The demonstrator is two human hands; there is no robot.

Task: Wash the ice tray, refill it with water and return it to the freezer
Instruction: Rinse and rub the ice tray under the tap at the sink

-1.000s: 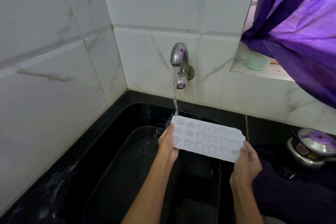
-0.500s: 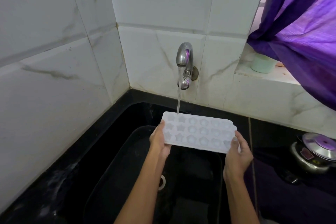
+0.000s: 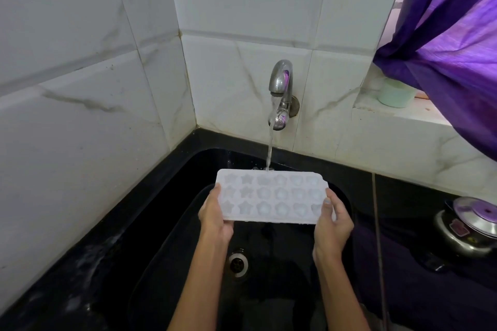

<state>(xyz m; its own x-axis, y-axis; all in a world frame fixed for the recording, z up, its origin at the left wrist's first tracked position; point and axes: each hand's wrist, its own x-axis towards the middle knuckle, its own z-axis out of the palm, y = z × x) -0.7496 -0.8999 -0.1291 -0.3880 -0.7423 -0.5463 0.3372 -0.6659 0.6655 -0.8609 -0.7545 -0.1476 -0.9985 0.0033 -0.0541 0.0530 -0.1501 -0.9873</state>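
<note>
A white ice tray (image 3: 271, 196) with star and round moulds is held level over the black sink (image 3: 172, 212). My left hand (image 3: 213, 213) grips its left end and my right hand (image 3: 332, 220) grips its right end, thumbs on top. A steel tap (image 3: 281, 91) on the tiled wall runs, and its stream (image 3: 269, 148) lands on the tray's far edge, near the middle. The drain (image 3: 238, 263) shows below the tray.
White marble tiles close in the left and back. A purple curtain (image 3: 451, 43) hangs at the upper right over a ledge with a pale green cup (image 3: 396, 94). A steel pot with lid (image 3: 473, 226) stands on the dark counter at the right.
The tray has shifted left under the tap, so the stream now hits the middle of its far edge instead of the left corner. Both hands keep their hold.
</note>
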